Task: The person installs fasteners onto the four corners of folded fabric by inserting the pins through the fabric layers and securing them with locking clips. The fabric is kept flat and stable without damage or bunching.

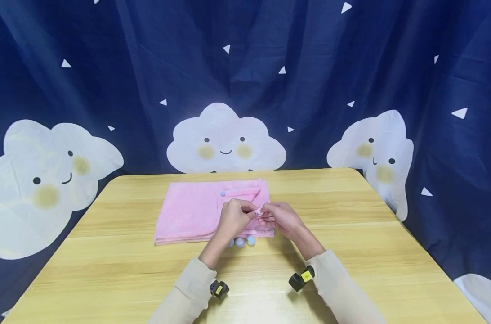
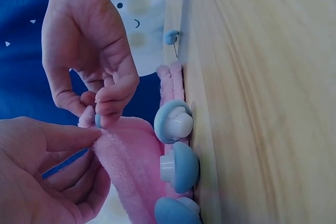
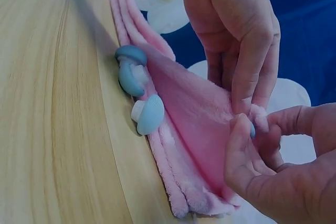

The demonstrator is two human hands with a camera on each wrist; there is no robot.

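So the left hand [image 1: 234, 217] pinches a lifted bit of the pink fleece blanket [image 1: 189, 207], right hand [image 1: 281, 217] grips a blue mushroom-shaped clip [image 3: 252, 130] there; blanket's long side runs sideways on the bench [image 1: 128, 279], mostly leftward

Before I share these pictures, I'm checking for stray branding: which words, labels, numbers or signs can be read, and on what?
Nothing legible.
Right yellow label, on a black wrist camera: too small to read.
Left yellow label, on the other wrist camera: likewise.
Pink cloth and curtain: no writing seen.
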